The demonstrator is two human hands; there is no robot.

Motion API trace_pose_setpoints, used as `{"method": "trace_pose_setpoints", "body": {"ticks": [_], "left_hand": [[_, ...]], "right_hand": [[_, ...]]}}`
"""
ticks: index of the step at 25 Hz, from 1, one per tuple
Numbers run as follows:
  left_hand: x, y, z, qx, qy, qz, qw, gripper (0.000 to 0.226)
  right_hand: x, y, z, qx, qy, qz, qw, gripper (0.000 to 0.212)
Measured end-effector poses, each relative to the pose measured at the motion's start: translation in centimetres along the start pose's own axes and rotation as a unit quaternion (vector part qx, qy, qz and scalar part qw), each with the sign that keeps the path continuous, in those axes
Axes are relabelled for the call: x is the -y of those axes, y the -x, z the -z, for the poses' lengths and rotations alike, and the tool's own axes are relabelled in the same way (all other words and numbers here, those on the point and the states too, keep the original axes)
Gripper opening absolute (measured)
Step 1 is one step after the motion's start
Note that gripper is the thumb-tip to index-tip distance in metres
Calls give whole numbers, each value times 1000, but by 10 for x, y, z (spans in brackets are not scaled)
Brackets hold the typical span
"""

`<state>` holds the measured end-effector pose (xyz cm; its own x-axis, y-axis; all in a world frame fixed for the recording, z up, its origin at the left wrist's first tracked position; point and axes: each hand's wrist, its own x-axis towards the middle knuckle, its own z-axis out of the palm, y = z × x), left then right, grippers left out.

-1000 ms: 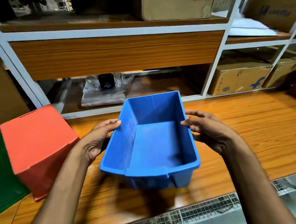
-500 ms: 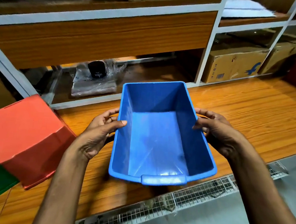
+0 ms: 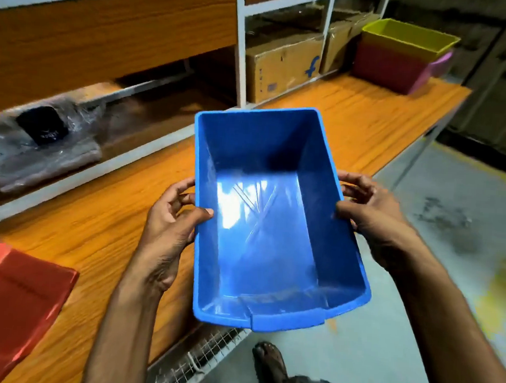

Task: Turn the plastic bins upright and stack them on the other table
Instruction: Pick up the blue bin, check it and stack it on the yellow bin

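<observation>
Holding: I have the blue bin (image 3: 273, 222) upright, mouth up, empty, lifted over the near edge of the wooden table (image 3: 95, 226).
Left hand (image 3: 169, 230): clamped on the bin's left long wall, thumb hooked over the rim, fingers outside.
Right hand (image 3: 374, 219): clamped on the right long wall, thumb at the rim.
Red bin (image 3: 11, 304): upside down on the table, at my lower left.
Stack: a yellow-green bin (image 3: 409, 38) nested in a pink bin (image 3: 392, 69), upright at the table's far right end.
Shelf: cardboard box (image 3: 283, 66) behind.
</observation>
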<state>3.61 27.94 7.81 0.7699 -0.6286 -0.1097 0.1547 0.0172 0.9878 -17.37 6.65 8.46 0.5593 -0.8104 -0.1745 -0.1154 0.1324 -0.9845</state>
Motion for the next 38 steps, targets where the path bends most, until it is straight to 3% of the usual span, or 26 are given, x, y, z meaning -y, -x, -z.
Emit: {"method": "trace_pose_setpoints", "body": {"ticks": [4,8,12,19,24,28,38], "left_hand": [[17,7,-53,88,-8,-1,996,51],[28,11,-115,175,-13,55,983,53],[46,17,-191,229,-44,96,968,35],[93,42,-344,291,-72,87,950,59],[120,48,-453,309,-116,34,943,67],[124,27,-521,334,-157,9,929,72],[142,-107,-695,350,-165,-56,920,74]], "right_hand": [[-18,43,61,-92,-60,-33,993,65],[-35,80,126,-160,-104,-89,978,59],[-55,108,187,-224,-127,-117,959,58],[-81,119,321,-288,-112,-95,946,54],[-92,104,413,-326,-87,-61,939,67],[-81,79,472,-324,-131,-56,935,70],[-55,-80,588,-336,-108,-14,936,66]]}}
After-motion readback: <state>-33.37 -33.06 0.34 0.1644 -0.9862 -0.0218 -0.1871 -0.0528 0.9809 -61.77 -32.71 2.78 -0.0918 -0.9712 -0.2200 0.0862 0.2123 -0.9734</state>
